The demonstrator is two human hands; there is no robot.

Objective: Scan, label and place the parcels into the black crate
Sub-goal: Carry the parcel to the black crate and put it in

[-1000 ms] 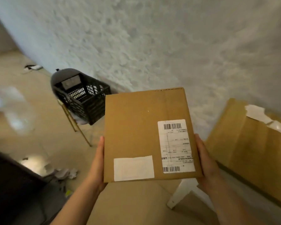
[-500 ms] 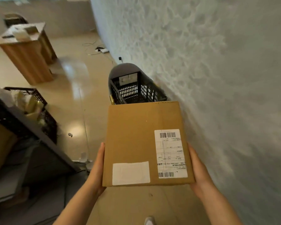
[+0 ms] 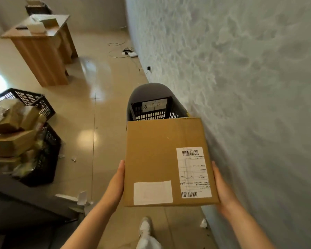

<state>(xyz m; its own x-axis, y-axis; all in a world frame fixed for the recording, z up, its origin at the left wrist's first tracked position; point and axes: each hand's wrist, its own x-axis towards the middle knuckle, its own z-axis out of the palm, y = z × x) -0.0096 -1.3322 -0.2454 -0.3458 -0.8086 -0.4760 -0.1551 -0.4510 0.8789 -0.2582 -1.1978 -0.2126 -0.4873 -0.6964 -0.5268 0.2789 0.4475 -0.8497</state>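
Parcel [image 3: 162, 159] nearer black crate [image 3: 151, 112], lengthwise.

Parcel held flat, both hands, beside wall.
Left hand [image 3: 118, 182] at 9 o'clock edge, right hand [image 3: 221, 187] at 3 o'clock edge of cardboard parcel [image 3: 156, 159]; black crate [image 3: 152, 112] on chair at 12 o'clock, partly hidden behind it.

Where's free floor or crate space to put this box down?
The black crate on the grey chair ahead shows nothing inside its visible part; the cardboard box hides its near half. Bare floor runs between that chair and the wooden desk. Crowded: the stacked crates at left, heaped with parcels.
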